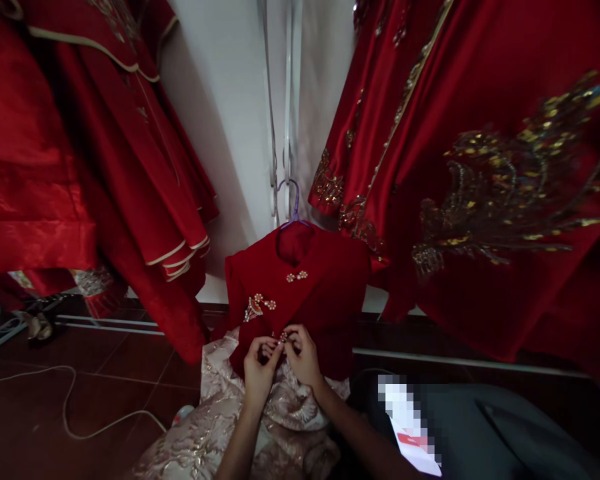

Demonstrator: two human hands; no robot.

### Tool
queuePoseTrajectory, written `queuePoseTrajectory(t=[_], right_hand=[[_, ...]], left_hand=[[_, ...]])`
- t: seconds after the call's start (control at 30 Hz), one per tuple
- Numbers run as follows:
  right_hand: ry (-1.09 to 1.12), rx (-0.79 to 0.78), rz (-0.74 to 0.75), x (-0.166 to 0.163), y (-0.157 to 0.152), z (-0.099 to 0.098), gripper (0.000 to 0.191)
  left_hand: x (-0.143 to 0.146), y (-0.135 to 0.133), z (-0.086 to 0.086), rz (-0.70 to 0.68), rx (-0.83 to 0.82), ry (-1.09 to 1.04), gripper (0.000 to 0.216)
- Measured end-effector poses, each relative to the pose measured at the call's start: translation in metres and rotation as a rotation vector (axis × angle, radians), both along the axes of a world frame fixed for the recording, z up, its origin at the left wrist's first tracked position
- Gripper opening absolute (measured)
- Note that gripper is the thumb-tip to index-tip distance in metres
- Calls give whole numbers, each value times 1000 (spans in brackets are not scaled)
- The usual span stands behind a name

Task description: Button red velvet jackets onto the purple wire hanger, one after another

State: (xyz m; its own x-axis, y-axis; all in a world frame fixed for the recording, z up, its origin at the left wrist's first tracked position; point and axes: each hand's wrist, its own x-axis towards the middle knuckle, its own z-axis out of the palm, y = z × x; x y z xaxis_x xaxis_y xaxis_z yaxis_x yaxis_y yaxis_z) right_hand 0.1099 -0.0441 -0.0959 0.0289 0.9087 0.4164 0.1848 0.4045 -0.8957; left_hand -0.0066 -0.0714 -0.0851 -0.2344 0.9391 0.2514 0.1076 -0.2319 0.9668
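Note:
A small dark red jacket (pixel 325 293) hangs on a purple hanger (pixel 294 200) against the white wall, above a pale pink brocade skirt (pixel 215 427). Pearl and bead fastenings (pixel 297 275) run down its slanted front flap. My left hand (pixel 259 370) and my right hand (pixel 303 357) meet at the lowest fastening (pixel 281 338) near the hem. Both hands have fingers pinched together on it, thumbs and fingertips touching the beads.
Long red gowns with gold embroidery (pixel 505 193) hang close on the right, and plainer red garments (pixel 80 167) on the left. A white cable (pixel 70 407) trails over the dark tiled floor at the left. A white rail (pixel 105 325) lies along the wall base.

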Motion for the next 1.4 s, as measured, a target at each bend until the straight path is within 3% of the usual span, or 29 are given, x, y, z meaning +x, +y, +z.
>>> queuePoseTrajectory(t=[0.8, 1.0, 1.17, 1.3, 1.4], right_hand=[[-40, 24, -44, -1, -3, -7, 16], [-63, 37, -84, 1, -5, -7, 13], [-19, 8, -84, 0, -5, -9, 14], [1, -7, -75, 0, -4, -9, 13], [10, -13, -65, 0, -5, -8, 13]], left_hand=[[2, -1, 2, 9, 22, 5, 23], [0, -6, 8, -77, -23, -41, 28], [-11, 21, 24, -93, -87, 7, 34], [-14, 60, 44, -31, -91, -237, 31], [-13, 69, 52, -61, -140, -532, 30]])
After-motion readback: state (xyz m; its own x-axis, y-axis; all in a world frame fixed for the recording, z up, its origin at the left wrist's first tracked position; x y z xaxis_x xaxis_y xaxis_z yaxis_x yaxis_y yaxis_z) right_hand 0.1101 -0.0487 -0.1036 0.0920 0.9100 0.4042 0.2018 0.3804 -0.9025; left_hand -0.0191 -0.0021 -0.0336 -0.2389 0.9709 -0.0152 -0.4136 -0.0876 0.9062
